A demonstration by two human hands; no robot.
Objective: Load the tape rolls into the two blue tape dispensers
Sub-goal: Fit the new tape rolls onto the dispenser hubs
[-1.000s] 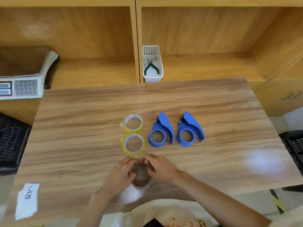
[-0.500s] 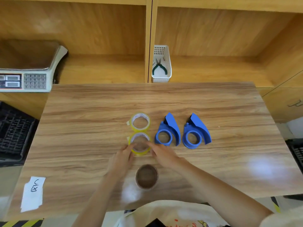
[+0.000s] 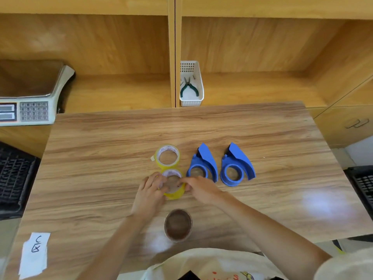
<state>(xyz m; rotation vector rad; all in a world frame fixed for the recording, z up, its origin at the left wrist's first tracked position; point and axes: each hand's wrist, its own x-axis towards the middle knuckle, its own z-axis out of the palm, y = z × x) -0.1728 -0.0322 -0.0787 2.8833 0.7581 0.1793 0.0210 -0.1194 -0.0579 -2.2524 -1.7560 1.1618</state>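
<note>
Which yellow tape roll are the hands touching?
The nearer yellow tape roll: the left hand and right hand hold its sides. The farther yellow tape roll lies untouched.

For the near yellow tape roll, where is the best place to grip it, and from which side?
Probably by its outer rim, pinched from opposite sides from above: the near yellow tape roll lies flat with its hole up, and the left hand and right hand already flank it.

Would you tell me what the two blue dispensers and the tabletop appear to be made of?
Left dispenser and right dispenser: probably moulded plastic, uniform matte blue with smooth curved edges. Tabletop: wood-grain surface, likely laminate, semi-gloss judging by the bright glare patch.
</note>
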